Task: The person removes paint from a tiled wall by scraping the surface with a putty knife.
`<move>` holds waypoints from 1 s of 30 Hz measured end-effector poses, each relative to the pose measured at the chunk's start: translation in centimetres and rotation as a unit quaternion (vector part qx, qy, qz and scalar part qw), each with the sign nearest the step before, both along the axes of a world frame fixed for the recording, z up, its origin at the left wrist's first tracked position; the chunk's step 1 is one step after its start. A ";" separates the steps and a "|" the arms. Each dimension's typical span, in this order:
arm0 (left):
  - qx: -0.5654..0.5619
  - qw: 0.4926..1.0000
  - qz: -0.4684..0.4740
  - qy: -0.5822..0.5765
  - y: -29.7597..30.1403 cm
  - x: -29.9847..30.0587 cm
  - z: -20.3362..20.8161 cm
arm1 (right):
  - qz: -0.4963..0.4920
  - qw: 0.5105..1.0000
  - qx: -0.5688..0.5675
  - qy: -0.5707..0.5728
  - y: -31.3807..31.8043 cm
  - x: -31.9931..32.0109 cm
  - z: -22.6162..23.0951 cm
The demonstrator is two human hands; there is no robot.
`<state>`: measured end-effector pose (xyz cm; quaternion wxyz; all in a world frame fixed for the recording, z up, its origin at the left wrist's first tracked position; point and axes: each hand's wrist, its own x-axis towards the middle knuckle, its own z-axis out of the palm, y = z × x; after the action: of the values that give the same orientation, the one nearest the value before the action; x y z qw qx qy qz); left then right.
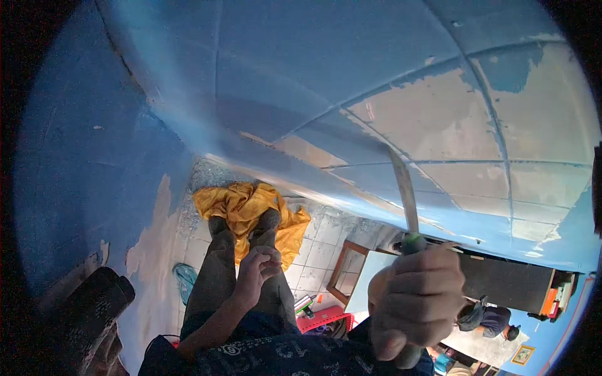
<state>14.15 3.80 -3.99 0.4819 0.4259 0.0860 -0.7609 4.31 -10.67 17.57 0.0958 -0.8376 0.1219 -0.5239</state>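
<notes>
My right hand point(417, 301) is wrapped in a fist around the handle of a long-bladed knife point(406, 194), with a bit of green showing above my fingers. The narrow blade points up toward the blue wall point(276, 69); its tip appears close to or against the surface, but I cannot tell if it touches. Pale bare patches point(433, 119) with ragged paint edges spread over that wall, crossed by groove lines. My left hand point(259, 268) is curled loosely in front of my thigh, with nothing seen in it. My feet are on or beside a crumpled orange cloth point(291, 225).
Debris dusts the tiled floor point(320, 241). A teal plastic bag point(185, 279) lies left of my legs, and a red basket point(307, 324) lies right. Beyond are a wooden frame point(342, 276) and a person point(495, 321). A dark patterned bundle point(100, 307) is near the left wall point(81, 175).
</notes>
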 end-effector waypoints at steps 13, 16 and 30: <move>-0.009 1.000 -0.015 0.002 0.1 -0.2 0.0 | -0.043 0.998 0.020 0.052 -0.7 -0.9 0.2; 0.000 1.000 -0.021 -0.005 0.0 -0.3 0.3 | -0.077 0.992 0.063 0.072 -0.9 -1.0 -0.1; 0.016 1.000 0.001 0.000 0.5 -0.1 -0.9 | 0.003 0.994 0.041 0.103 0.1 -0.3 0.2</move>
<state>14.05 4.26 -4.86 0.4759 0.4333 0.0981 -0.7590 3.98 -10.55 17.76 0.1183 -0.8826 0.1499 -0.4296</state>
